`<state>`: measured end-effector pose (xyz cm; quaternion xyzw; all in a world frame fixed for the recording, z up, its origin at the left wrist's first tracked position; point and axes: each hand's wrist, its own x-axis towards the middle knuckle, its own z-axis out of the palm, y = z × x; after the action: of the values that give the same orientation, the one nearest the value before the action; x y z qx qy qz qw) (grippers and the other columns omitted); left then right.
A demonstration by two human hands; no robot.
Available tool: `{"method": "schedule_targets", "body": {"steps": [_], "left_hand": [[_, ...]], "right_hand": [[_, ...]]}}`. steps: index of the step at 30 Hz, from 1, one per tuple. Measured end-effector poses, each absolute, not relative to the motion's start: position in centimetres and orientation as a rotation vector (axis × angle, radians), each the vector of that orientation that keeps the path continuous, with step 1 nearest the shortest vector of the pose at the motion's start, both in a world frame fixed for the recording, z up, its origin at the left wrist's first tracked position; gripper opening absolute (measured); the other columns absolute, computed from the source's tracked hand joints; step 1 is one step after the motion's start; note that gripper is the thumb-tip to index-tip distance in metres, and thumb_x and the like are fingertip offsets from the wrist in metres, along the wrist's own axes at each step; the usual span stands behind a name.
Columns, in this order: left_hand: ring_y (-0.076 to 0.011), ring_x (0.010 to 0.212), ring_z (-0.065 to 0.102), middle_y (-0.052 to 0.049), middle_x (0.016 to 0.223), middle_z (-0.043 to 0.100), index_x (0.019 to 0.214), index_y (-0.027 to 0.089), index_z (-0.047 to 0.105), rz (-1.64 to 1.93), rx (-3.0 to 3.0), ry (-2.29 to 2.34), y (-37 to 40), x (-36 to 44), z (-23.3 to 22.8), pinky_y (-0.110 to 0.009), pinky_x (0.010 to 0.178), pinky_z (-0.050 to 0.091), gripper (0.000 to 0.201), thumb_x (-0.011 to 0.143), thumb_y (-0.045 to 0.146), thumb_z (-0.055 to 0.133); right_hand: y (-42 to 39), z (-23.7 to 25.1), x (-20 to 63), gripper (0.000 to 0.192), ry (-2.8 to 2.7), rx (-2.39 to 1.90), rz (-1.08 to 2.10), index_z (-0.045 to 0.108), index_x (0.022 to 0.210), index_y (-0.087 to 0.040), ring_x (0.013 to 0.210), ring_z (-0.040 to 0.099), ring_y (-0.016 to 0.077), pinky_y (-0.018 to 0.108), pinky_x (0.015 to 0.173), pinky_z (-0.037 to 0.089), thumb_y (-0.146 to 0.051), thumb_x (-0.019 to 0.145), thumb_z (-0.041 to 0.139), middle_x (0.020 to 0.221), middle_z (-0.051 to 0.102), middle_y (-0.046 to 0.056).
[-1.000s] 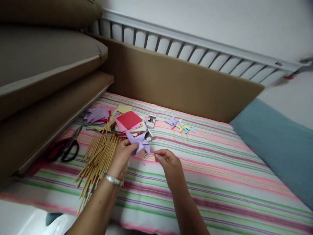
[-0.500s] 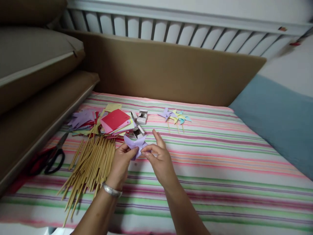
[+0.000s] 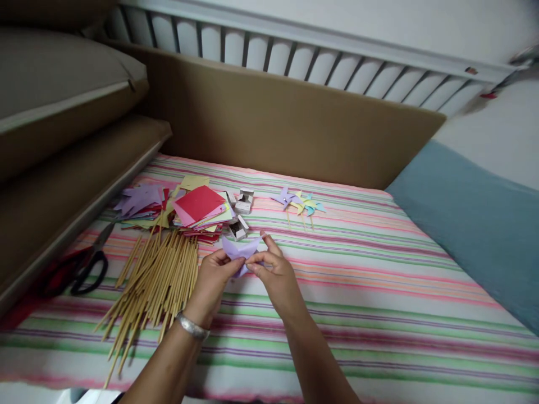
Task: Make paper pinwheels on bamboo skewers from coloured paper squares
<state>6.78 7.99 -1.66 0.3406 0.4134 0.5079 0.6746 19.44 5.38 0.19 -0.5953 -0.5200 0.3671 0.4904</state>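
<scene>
A purple paper pinwheel with curled blades is held up between my two hands over the striped cloth. My left hand, with a silver bangle at the wrist, pinches its left side between thumb and fingers. At its right side my right hand has thumb and index finger closed on the paper near the centre, its other fingers raised. Whether a pin sits between those fingertips is hidden. Just beyond are small open white boxes, one with dark small contents.
Bamboo sticks lie heaped on the left, beside black-handled scissors. Behind them are stacks of coloured paper squares and cut purple paper. Finished pinwheels on sticks lie further back. A brown board stands at the rear.
My hands and the purple pinwheel have shifted slightly to the right, and its blades are drawn in closer to my right fingers. The camera view has tilted a little.
</scene>
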Motion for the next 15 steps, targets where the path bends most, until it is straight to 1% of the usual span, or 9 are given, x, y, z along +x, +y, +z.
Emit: {"method": "schedule_targets", "body": {"steps": [3,7,11,15], "left_hand": [[-0.0080,0.051,0.049,0.000,0.059,0.065,0.070,0.015,0.071,1.138,0.779,0.945,8.07,6.88,-1.69,-0.020,0.051,0.035,0.015,0.057,0.023,0.075],[-0.0091,0.054,0.051,-0.001,0.063,0.067,0.073,0.016,0.072,1.108,0.776,0.916,8.21,7.06,-1.75,-0.020,0.053,0.036,0.018,0.057,0.023,0.075],[-0.0091,0.055,0.051,-0.001,0.063,0.066,0.075,0.016,0.072,1.094,0.806,0.915,8.31,7.08,-2.02,-0.020,0.053,0.036,0.017,0.059,0.023,0.075],[-0.0098,0.056,0.052,-0.001,0.065,0.067,0.077,0.016,0.072,1.088,0.806,0.896,8.31,7.14,-2.15,-0.021,0.054,0.036,0.019,0.059,0.023,0.075]], "right_hand": [[5.33,0.23,19.44,0.007,-1.254,-1.460,0.898,0.070,0.068,-0.023,0.132,0.031,0.0254,0.040,0.107,0.022,-0.021,0.066,0.063,0.143,0.037,0.004],[5.56,0.35,19.58,0.008,-1.228,-1.489,0.907,0.070,0.068,-0.022,0.132,0.032,0.0247,0.038,0.107,0.022,-0.020,0.065,0.063,0.141,0.040,0.006],[5.68,0.26,19.80,0.008,-1.220,-1.499,0.929,0.070,0.067,-0.021,0.131,0.033,0.0239,0.037,0.106,0.023,-0.021,0.064,0.063,0.139,0.042,0.007],[5.65,-0.10,20.11,0.007,-1.195,-1.498,0.947,0.070,0.068,-0.021,0.128,0.038,0.0242,0.037,0.104,0.026,-0.023,0.063,0.065,0.136,0.046,0.008]]}}
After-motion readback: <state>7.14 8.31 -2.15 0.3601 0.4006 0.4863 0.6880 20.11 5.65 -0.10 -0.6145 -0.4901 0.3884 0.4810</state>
